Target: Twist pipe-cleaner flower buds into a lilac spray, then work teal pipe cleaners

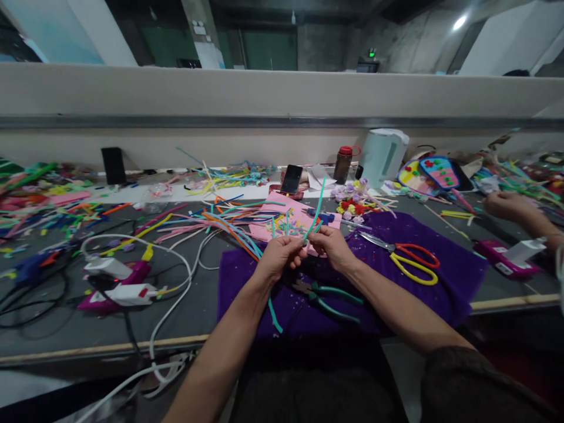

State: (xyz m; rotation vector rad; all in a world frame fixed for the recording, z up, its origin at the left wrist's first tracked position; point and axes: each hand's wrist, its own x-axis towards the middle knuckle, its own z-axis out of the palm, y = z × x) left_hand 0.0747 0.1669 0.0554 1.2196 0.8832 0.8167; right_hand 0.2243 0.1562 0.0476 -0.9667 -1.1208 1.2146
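Observation:
Over the purple cloth (247, 305), my left hand (282, 257) and my right hand (329, 247) meet, fingertips pinched close together on a teal pipe cleaner (318, 208). One end of it sticks up above the fingers. Another teal strip (275, 317) hangs below my left hand; whether the two are one piece I cannot tell. Just beyond the hands, a pink sheet (268, 207) carries many short cut bits. Green-handled pliers (337, 299) lie nearer to me, below my right hand. Scissors (409, 258) with red and yellow handles rest to the right.
Loose pipe cleaners (215, 220) fan out left of the pink sheet. Power strips (110, 288) with white cables stand at left. A kettle (381, 158), a brown bottle (343, 164) and a phone (291, 179) are at the back. Another person's hand (506, 205) is at right.

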